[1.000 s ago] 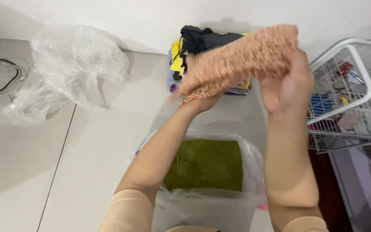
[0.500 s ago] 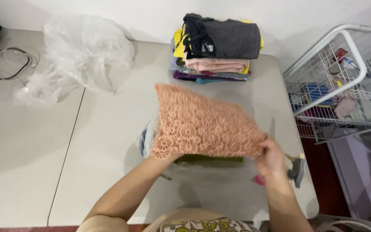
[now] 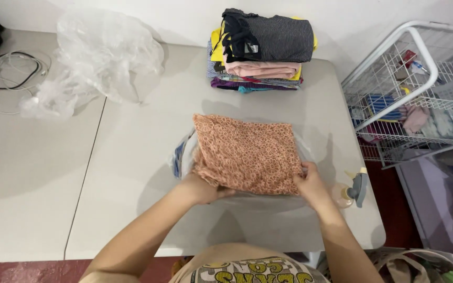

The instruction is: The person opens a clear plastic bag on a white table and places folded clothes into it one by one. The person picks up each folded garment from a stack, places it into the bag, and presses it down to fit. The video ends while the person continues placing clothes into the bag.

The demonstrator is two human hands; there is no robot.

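So I've got this folded peach lacy garment (image 3: 245,153) lying flat on the white table (image 3: 132,173), right in front of me, and both my hands are on its near edge. My left hand (image 3: 203,189) is at the near left corner, fingers tucked under the fabric with the thumb side on top, so it's closed on that corner as far as I can see. My right hand (image 3: 310,183) is pinching the near right corner, fingers curled tight around the edge. The garment sits on top of a clear plastic bag (image 3: 184,154) that peeks out around its left side and along the near edge, and I can't really tell what's under it from here. Farther back on the table, well apart from my hands, there's a stack of folded clothes (image 3: 260,52) with a dark striped piece on top and pink, yellow and purple layers below. Off to the left there's a crumpled clear plastic bag (image 3: 95,57), and beyond that some white cables (image 3: 11,73) on the neighbouring tabletop. Just beside my right hand, near the table's edge, a small spray bottle (image 3: 355,189) is lying there. To the right of the table stands a white wire basket (image 3: 420,89) with mixed colourful stuff in it.
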